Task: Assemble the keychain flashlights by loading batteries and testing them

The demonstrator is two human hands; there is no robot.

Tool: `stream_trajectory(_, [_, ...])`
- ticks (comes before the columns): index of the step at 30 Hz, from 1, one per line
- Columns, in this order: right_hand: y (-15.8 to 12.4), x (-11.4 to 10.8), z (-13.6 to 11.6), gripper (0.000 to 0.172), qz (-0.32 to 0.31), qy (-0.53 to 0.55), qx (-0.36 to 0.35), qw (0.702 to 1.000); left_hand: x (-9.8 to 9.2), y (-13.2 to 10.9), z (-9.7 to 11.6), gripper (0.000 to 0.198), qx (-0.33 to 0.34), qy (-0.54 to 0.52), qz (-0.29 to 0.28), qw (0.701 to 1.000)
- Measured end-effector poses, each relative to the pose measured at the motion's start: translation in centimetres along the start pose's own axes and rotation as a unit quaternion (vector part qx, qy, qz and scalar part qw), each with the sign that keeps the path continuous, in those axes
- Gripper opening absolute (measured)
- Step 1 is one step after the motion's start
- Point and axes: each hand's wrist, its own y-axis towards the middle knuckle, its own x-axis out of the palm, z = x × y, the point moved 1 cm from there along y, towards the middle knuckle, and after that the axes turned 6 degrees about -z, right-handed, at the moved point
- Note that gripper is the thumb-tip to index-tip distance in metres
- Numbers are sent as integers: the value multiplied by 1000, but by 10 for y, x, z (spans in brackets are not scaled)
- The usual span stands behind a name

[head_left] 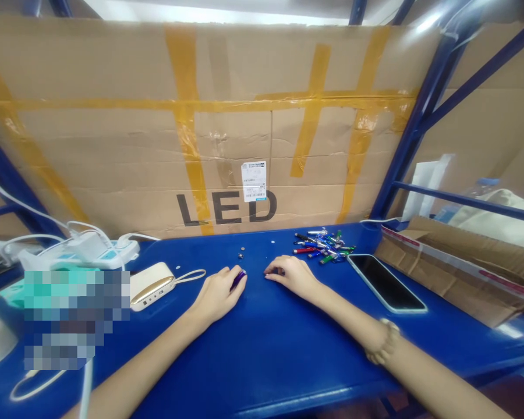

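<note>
- Penlight (239, 279): small dark purple tube, held near the middle of the blue table (262, 372), its far end angled away from the palm.
- Left grip (218, 294) was narrow, closed on the penlight with the fingers curled round it. The exposed end looked left free for handling.
- Right grip (290, 276) was curled and low, right at table level, facing the left grip across a small gap. Nothing showed in it, but cannot tell if something tiny was tucked inside.
- Pile (323, 247) of multicoloured penlights lay just beyond the right grip, probably kept there for easy reach.
- Metal discs (240, 254) sat apart on the table, between the hands and the far edge, seemingly set aside from the pile.
- Phone (386, 283) lay face up to the right of the pile, out of the hands' way.
- Power bank (152, 285) sat left of the left grip, beside a power strip (87, 250) with white cables, probably placed near the wall of cardboard for charging.
- Cardboard (227, 145), taped and printed "LED", stood behind the table against a blue rack (419, 128).
- Blurred patch hid items at far left.
</note>
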Motion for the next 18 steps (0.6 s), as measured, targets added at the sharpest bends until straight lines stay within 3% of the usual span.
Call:
stream_trajectory(4, [-1, 0, -5, 9, 70, 64, 2, 996, -1, 0, 2, 26, -14, 5, -35, 999])
stream_trajectory(9, [-7, 0, -29, 12, 207, 213, -37, 954, 0, -1, 0, 27, 11, 15, -29, 999])
stream_trajectory(13, [-13, 2, -45, 15, 209, 205, -101, 951, 1, -2, -2, 26, 38, 6, -15, 999])
stream_trajectory(18, [-11, 8, -43, 20, 199, 169, -132, 956, 1, -3, -2, 27, 58, 4, -22, 998])
